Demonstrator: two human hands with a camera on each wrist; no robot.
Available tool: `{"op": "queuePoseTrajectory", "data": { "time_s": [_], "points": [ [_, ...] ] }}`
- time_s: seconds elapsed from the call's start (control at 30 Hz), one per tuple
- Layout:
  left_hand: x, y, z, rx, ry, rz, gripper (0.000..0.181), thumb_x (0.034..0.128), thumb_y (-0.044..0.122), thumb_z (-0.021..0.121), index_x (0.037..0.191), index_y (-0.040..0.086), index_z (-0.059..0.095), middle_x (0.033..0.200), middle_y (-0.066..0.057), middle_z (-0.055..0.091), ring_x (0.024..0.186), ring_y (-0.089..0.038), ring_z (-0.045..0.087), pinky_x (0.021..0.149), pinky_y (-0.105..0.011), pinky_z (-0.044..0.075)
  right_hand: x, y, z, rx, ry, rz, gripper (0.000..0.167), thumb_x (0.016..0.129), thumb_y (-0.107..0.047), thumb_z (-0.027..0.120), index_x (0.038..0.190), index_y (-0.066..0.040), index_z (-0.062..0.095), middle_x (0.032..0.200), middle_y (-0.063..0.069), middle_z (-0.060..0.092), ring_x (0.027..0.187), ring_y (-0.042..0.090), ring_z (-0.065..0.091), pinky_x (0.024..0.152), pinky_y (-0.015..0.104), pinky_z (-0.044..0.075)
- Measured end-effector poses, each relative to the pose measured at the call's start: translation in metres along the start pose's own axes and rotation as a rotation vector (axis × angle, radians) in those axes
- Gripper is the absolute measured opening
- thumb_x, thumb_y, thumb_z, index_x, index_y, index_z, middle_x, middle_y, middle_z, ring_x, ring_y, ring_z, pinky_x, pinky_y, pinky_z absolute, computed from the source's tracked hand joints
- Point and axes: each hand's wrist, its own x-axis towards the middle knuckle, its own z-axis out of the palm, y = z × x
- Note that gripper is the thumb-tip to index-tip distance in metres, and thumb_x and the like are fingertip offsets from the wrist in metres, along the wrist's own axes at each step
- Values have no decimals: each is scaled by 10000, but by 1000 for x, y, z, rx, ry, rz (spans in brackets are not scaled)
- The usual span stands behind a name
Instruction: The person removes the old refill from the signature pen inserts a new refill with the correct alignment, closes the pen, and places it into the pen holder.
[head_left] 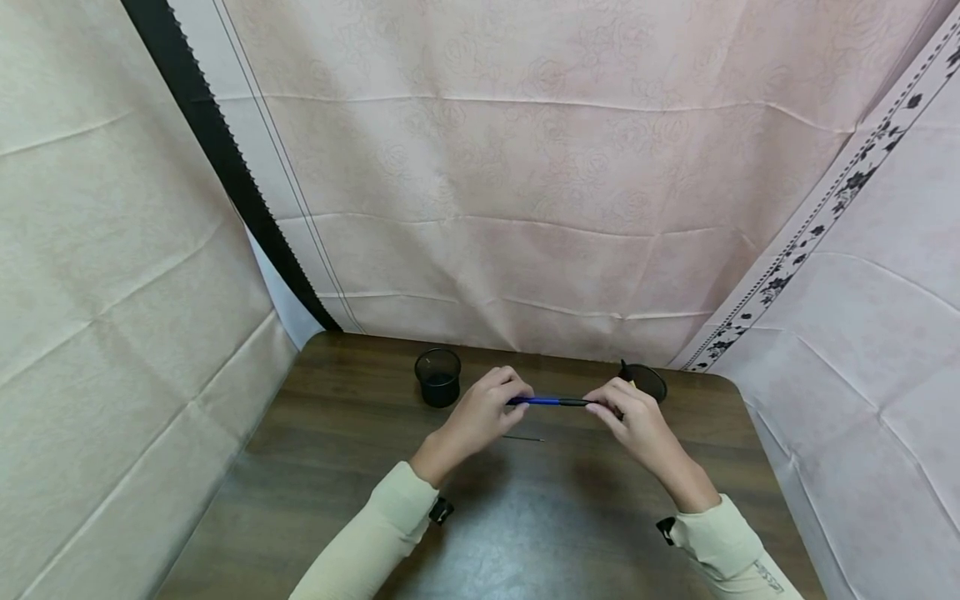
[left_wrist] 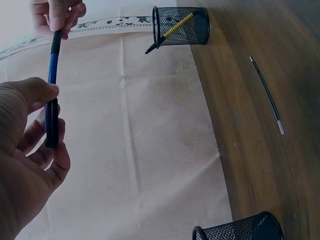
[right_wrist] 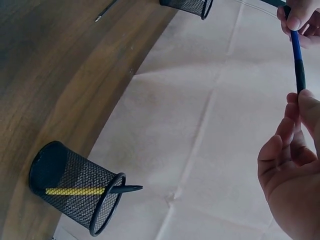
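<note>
A blue pen with a black grip section (head_left: 546,401) is held level above the table between both hands. My left hand (head_left: 480,412) pinches its blue end; in the left wrist view the thumb lies along the barrel and the fingers curl behind it. With thumb and fingertips, my right hand (head_left: 637,421) grips the black end, and the tip is hidden there. A thin dark ink refill (left_wrist: 266,92) with a pale end lies on the table below the pen, nearer the left hand.
A black mesh pen cup (head_left: 438,385) stands at the back, left of the hands. Behind the right hand is another mesh cup (right_wrist: 102,175), holding a yellow-and-black pen (right_wrist: 75,191). Pale cloth (head_left: 525,208) hangs along the wooden table's (head_left: 525,533) back edge and sides.
</note>
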Motion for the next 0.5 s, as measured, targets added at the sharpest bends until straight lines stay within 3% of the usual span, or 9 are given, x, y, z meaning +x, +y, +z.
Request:
{"op": "queuePoseTrajectory", "data": {
  "time_s": [0.27, 0.5],
  "points": [
    [1, -2, 2, 27, -28, -1, 130, 911, 109, 797, 1029, 154, 767, 1020, 40, 640, 949, -102, 595, 818, -225, 556, -6, -1, 1, -32, -36, 61, 64, 943, -71, 739, 966, -127, 758, 913, -58, 699, 819, 58, 621, 715, 164, 489],
    [-1, -3, 1, 31, -56, -24, 130, 921, 115, 789, 1039, 166, 768, 1035, 46, 643, 963, -103, 595, 826, -233, 562, -8, -3, 1, -32, -57, 97, 204, 885, -40, 794, 1079, -94, 759, 902, -76, 666, 752, 12, 550, 643, 164, 469]
  ]
}}
